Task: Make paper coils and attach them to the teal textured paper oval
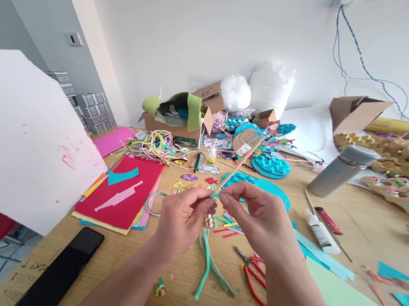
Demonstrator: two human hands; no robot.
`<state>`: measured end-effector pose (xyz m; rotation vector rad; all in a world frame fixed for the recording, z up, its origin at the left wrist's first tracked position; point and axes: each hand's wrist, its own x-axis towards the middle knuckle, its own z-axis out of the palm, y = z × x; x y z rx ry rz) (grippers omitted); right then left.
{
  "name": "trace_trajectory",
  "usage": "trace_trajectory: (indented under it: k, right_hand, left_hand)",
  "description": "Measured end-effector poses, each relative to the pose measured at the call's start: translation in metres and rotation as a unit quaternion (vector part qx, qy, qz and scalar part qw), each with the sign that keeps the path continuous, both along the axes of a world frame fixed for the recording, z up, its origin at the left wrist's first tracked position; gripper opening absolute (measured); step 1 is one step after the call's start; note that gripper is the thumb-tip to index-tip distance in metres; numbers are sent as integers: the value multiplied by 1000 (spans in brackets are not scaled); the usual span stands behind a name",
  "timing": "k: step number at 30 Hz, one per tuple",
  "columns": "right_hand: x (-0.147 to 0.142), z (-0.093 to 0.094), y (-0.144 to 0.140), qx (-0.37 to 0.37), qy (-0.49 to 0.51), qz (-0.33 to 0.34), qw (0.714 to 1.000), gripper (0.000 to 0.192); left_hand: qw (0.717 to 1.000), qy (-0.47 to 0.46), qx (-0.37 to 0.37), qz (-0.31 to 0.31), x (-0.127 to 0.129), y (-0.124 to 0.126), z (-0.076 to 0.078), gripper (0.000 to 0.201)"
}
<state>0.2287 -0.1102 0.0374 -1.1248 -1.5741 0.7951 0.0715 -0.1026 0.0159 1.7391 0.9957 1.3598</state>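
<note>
Over the middle of the table, my left hand (pixel 186 212) pinches the lower end of a thin wooden stick (pixel 241 167), which slants up to the right. Thumb and forefinger of my right hand (pixel 253 211) are closed on a small turquoise strip (pixel 215 195) at that same end, touching my left fingertips. Whether the strip is paper or pipe cleaner, I cannot tell. Below the hands lie green pipe cleaners (pixel 206 265). Red-handled pliers (pixel 252 276) rest under my right wrist, and small wooden beads (pixel 210 221) sit just behind my fingers.
Coloured paper sheets (pixel 131 193) and a black phone (pixel 62 267) are on the left. A grey bottle (pixel 340 170), a white glue bottle (pixel 322 233) and egg cartons (pixel 398 190) occupy the right. Paper fish cutouts (pixel 188 177) and a cardboard box (pixel 169 126) lie farther back.
</note>
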Motion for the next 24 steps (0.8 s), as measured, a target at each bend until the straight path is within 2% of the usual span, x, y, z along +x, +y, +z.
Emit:
trace_trajectory:
  k: [5, 9, 12, 15, 19, 24]
  right_hand:
    - [1, 2, -2, 0, -26, 8, 1000, 16]
    - [2, 7, -5, 8, -56, 4, 998, 15]
    - [2, 8, -6, 19, -88, -3, 996, 14]
    - [3, 5, -5, 42, -126, -20, 991, 13]
    - [2, 1, -1, 81, -176, -53, 980, 13]
    - [-1, 0, 2, 103, -171, -34, 979, 13]
  left_hand:
    - [982, -64, -138, -115, -2, -2, 8, 20]
    - [942, -140, -224, -206, -8, 4, 7, 22]
    - [909, -165, -292, -247, -12, 8, 5, 22]
    - [895, -175, -323, -252, -13, 11, 5, 22]
    - [907, -192, -309, -211, -7, 10, 5, 22]
    - [918, -219, -283, -172, -1, 10, 3, 29]
